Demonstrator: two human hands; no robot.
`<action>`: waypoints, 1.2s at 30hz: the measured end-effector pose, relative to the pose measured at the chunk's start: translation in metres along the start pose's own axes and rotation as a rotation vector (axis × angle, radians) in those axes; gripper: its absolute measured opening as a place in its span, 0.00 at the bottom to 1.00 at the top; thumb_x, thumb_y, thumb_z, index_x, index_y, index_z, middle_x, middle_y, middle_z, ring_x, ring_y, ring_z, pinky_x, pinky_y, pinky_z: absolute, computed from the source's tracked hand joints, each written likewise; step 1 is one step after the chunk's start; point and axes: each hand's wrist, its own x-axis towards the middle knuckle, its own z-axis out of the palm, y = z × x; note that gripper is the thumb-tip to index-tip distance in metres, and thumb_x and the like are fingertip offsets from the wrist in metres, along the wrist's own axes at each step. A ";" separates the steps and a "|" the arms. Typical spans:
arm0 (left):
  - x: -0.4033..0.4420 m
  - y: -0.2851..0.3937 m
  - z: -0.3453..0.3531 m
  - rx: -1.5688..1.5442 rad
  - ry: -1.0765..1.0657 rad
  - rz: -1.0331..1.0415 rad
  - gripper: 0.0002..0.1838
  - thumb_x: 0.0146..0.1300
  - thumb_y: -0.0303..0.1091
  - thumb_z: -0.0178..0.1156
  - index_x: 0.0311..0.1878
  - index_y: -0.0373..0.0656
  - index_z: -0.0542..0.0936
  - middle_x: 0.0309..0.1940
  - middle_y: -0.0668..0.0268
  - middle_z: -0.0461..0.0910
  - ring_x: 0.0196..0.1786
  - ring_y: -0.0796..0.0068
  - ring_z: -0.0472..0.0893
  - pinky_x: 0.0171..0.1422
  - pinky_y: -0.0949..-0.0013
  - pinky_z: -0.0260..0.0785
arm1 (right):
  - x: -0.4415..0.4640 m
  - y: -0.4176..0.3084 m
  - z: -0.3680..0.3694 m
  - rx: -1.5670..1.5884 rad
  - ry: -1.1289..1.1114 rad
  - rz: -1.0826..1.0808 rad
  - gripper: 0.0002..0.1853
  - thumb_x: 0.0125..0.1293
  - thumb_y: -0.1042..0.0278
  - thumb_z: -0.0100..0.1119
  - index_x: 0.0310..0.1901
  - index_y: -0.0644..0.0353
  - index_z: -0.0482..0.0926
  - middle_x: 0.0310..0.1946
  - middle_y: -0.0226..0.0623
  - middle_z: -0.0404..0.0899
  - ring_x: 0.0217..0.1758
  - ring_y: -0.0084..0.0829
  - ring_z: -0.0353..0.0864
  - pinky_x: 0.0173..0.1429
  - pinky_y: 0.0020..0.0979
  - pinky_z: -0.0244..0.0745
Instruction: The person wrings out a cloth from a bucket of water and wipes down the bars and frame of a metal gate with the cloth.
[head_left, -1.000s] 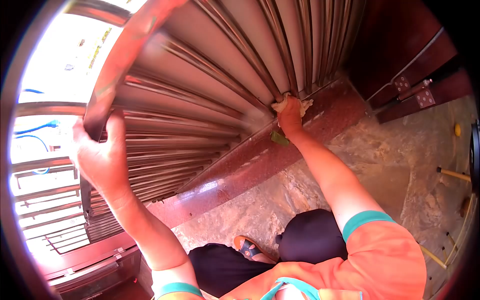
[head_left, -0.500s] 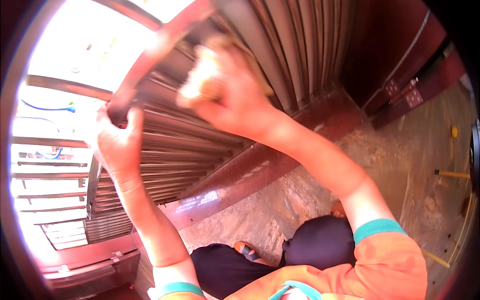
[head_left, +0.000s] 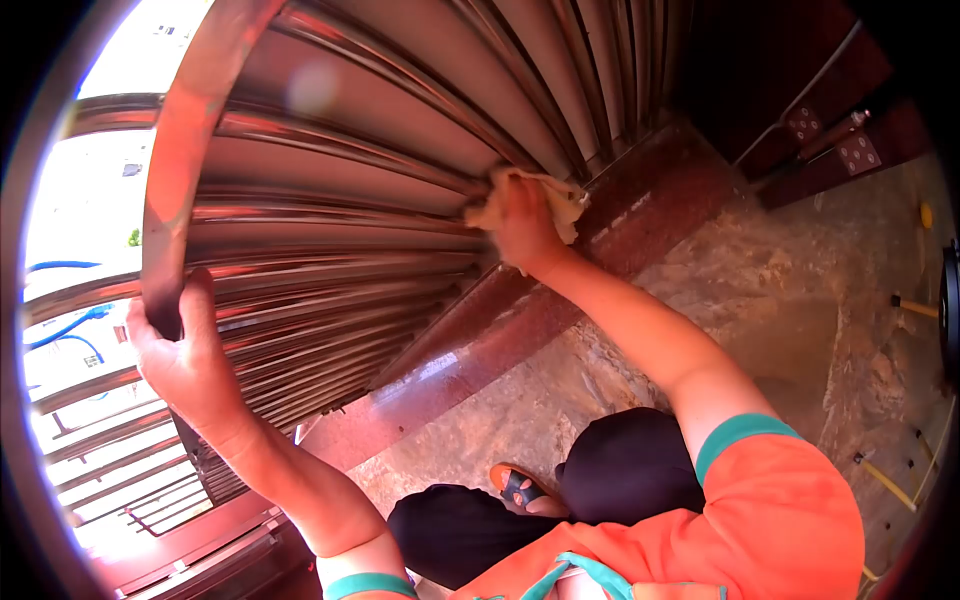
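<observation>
My left hand [head_left: 190, 365] grips the flat dark metal rail [head_left: 180, 190] at the left, thumb on one side and fingers on the other. Near the lower ends of the metal bars [head_left: 370, 150], my right hand [head_left: 525, 225] is closed on a pale yellowish cloth [head_left: 565, 205]. The cloth presses against the bars just above the reddish base ledge [head_left: 640, 215]. Part of the cloth is hidden under my fingers.
Dark reddish panels with a hinge-like metal fitting [head_left: 858, 155] stand at the upper right. A brown stone-like floor [head_left: 760, 330] lies below. Yellow sticks [head_left: 885, 480] are at the right edge. Blue hose [head_left: 70, 325] shows beyond the bars at the left.
My right hand went up toward the rail, then came back down with the cloth to bars farther left than before. My left hand still holds the rail, now lower in view.
</observation>
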 end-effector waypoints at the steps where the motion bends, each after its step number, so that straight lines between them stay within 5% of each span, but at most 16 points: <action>1: 0.000 -0.001 0.002 -0.009 0.008 -0.009 0.18 0.53 0.38 0.63 0.38 0.31 0.74 0.29 0.66 0.75 0.33 0.78 0.71 0.43 0.74 0.65 | -0.016 0.023 0.009 -0.039 -0.059 0.052 0.25 0.50 0.78 0.52 0.52 0.72 0.63 0.46 0.59 0.65 0.50 0.55 0.65 0.57 0.46 0.62; 7: 0.001 -0.011 0.002 0.082 0.024 0.045 0.21 0.53 0.43 0.62 0.40 0.32 0.75 0.32 0.62 0.78 0.36 0.72 0.74 0.47 0.70 0.66 | -0.053 0.071 0.024 -0.078 -0.190 0.154 0.23 0.53 0.80 0.48 0.52 0.75 0.63 0.48 0.57 0.65 0.51 0.52 0.65 0.59 0.47 0.59; 10: 0.001 -0.006 -0.001 0.255 0.047 0.128 0.22 0.53 0.43 0.61 0.41 0.31 0.76 0.31 0.56 0.78 0.36 0.68 0.76 0.46 0.67 0.67 | -0.058 0.075 0.023 -0.326 -0.233 -0.004 0.21 0.55 0.77 0.47 0.52 0.75 0.64 0.45 0.54 0.68 0.51 0.52 0.65 0.59 0.46 0.58; 11: 0.001 -0.004 -0.003 0.191 0.025 0.141 0.23 0.52 0.44 0.62 0.42 0.31 0.76 0.32 0.55 0.78 0.37 0.65 0.76 0.47 0.66 0.67 | -0.047 0.072 0.014 -0.440 -0.650 0.011 0.19 0.57 0.76 0.46 0.50 0.74 0.66 0.43 0.54 0.70 0.50 0.52 0.67 0.57 0.44 0.60; 13: 0.002 -0.006 -0.005 0.204 0.006 0.174 0.23 0.51 0.45 0.62 0.40 0.31 0.76 0.32 0.52 0.78 0.37 0.58 0.77 0.47 0.62 0.67 | -0.037 0.067 0.002 -0.309 -0.698 0.196 0.15 0.57 0.75 0.47 0.46 0.71 0.70 0.41 0.54 0.73 0.48 0.52 0.70 0.54 0.41 0.64; 14: 0.001 -0.010 -0.005 0.296 0.045 0.201 0.24 0.48 0.45 0.62 0.40 0.32 0.76 0.33 0.51 0.78 0.39 0.56 0.77 0.49 0.60 0.65 | -0.052 0.063 0.003 -0.039 -0.353 0.365 0.12 0.57 0.75 0.49 0.43 0.70 0.72 0.40 0.55 0.74 0.48 0.51 0.72 0.52 0.40 0.66; 18: 0.000 -0.004 -0.007 0.380 0.086 0.208 0.27 0.45 0.48 0.61 0.41 0.33 0.76 0.34 0.51 0.78 0.42 0.52 0.76 0.53 0.56 0.62 | -0.013 0.010 -0.031 0.410 -0.429 0.377 0.15 0.53 0.74 0.55 0.44 0.66 0.71 0.39 0.48 0.76 0.47 0.48 0.75 0.52 0.38 0.69; 22: 0.000 -0.002 -0.008 0.371 0.100 0.205 0.27 0.46 0.48 0.60 0.41 0.33 0.76 0.34 0.51 0.78 0.42 0.51 0.76 0.52 0.56 0.63 | 0.058 -0.114 -0.072 0.281 -0.184 -0.109 0.16 0.51 0.77 0.52 0.44 0.67 0.70 0.41 0.52 0.73 0.48 0.52 0.72 0.52 0.40 0.68; 27: -0.001 -0.005 -0.015 0.304 0.025 0.215 0.29 0.57 0.50 0.52 0.47 0.29 0.74 0.42 0.42 0.75 0.49 0.47 0.72 0.58 0.56 0.58 | 0.132 -0.219 -0.085 0.512 -0.050 -0.217 0.21 0.48 0.77 0.54 0.47 0.67 0.67 0.41 0.54 0.68 0.46 0.54 0.67 0.51 0.43 0.64; 31: 0.004 -0.007 -0.013 0.021 0.057 0.233 0.24 0.58 0.47 0.49 0.40 0.31 0.77 0.34 0.45 0.77 0.41 0.47 0.74 0.51 0.58 0.62 | 0.128 -0.201 -0.052 0.332 0.231 -0.458 0.22 0.45 0.76 0.57 0.45 0.66 0.65 0.41 0.52 0.67 0.44 0.52 0.66 0.50 0.43 0.64; 36: 0.003 -0.005 -0.010 -0.030 0.027 0.126 0.26 0.58 0.49 0.51 0.42 0.30 0.76 0.36 0.46 0.77 0.43 0.49 0.72 0.53 0.60 0.61 | 0.099 -0.170 -0.032 0.059 0.222 -0.382 0.17 0.48 0.75 0.53 0.42 0.65 0.67 0.37 0.49 0.68 0.41 0.49 0.68 0.47 0.41 0.68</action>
